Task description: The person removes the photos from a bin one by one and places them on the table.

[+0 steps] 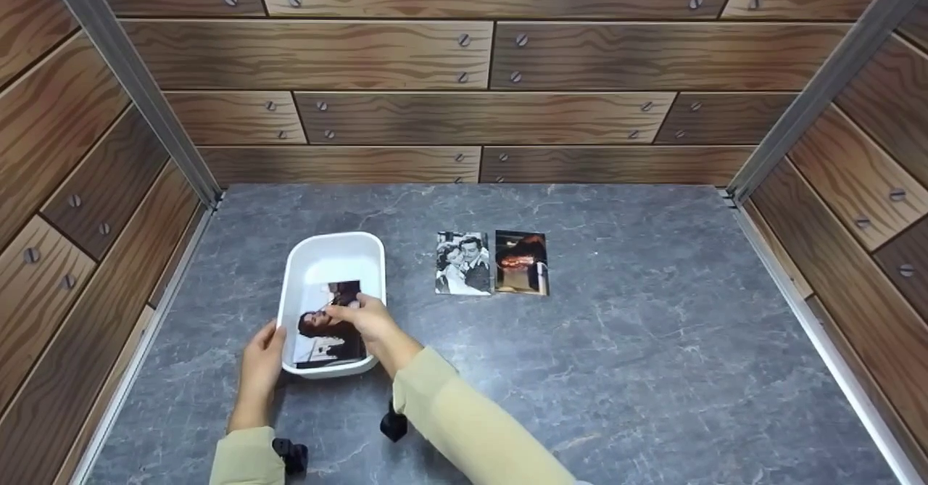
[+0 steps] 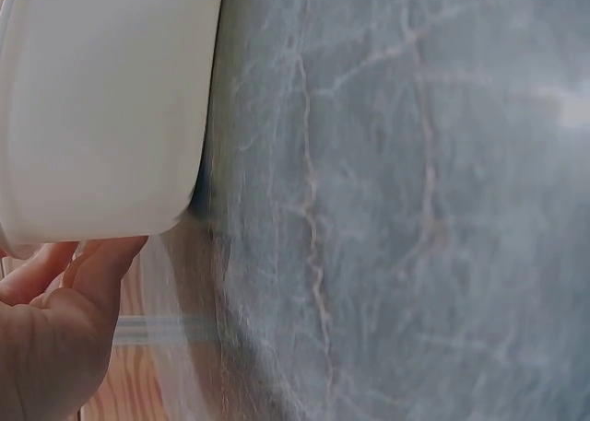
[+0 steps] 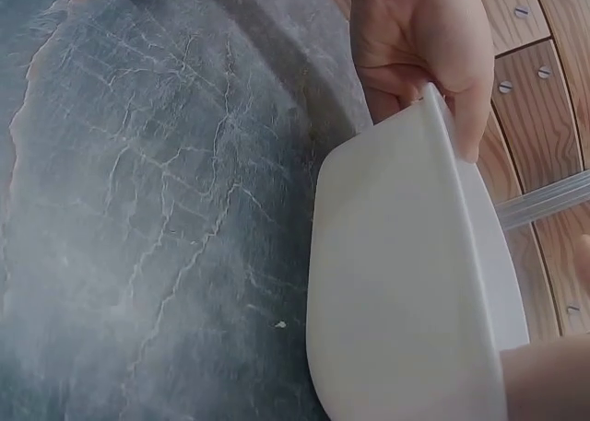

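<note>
In the head view, a white plastic tub (image 1: pixel 334 240) with rounded corners stands at the left of the table. My left hand (image 1: pixel 262 360) holds its left side at the rim; in the left wrist view the fingers (image 2: pixel 103 272) are against the outer wall. Reaching over the tub's right side, my right hand (image 1: pixel 371 323) pinches a photo print (image 1: pixel 328 336) of a long-haired person, thumb on its face. The print lies low inside the tub, partly covered by the hand. From the right wrist view, the tub's wall (image 3: pixel 396 274) hides the print.
Right of the tub, a black-and-white photo of a couple (image 1: pixel 464 264) and a dark photo with an orange glow (image 1: pixel 522 262) lie side by side on the grey marbled table (image 1: pixel 652 340). Wood-patterned walls (image 1: pixel 507 119) enclose three sides. A black camera (image 1: pixel 394 424) hangs below my right wrist.
</note>
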Available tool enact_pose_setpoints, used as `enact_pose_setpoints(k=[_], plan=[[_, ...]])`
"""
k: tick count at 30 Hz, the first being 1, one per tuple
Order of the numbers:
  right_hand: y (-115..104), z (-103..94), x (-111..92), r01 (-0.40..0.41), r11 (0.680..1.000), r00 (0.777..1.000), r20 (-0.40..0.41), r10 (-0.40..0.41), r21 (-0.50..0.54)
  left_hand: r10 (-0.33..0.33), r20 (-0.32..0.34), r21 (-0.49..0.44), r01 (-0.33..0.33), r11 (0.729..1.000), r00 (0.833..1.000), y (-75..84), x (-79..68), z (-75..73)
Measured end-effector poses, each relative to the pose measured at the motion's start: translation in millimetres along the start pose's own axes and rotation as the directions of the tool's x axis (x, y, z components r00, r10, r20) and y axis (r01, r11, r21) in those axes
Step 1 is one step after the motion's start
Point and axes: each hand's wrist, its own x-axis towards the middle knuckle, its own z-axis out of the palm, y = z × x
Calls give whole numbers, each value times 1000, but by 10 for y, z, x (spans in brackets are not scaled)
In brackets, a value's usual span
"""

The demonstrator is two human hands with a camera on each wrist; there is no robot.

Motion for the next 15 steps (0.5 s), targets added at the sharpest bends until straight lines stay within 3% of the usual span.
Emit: enact_pose_setpoints(k=[3, 9, 12, 15], plan=[[147, -32, 162, 3, 1000, 999, 32, -3, 12, 5, -8, 4, -5, 1000, 1000, -7, 2, 4], [782, -125, 880, 12, 999, 1000, 8, -12, -39, 22, -27, 8, -22, 1000, 999, -20, 7, 16], [740, -86, 824, 22, 997, 1000, -11, -23, -75, 30, -26, 6, -30, 1000, 999, -10, 9, 17], [451, -41, 514, -1, 998, 1000, -11, 1, -70, 32, -25, 4, -32, 999, 999, -2, 13, 15]])
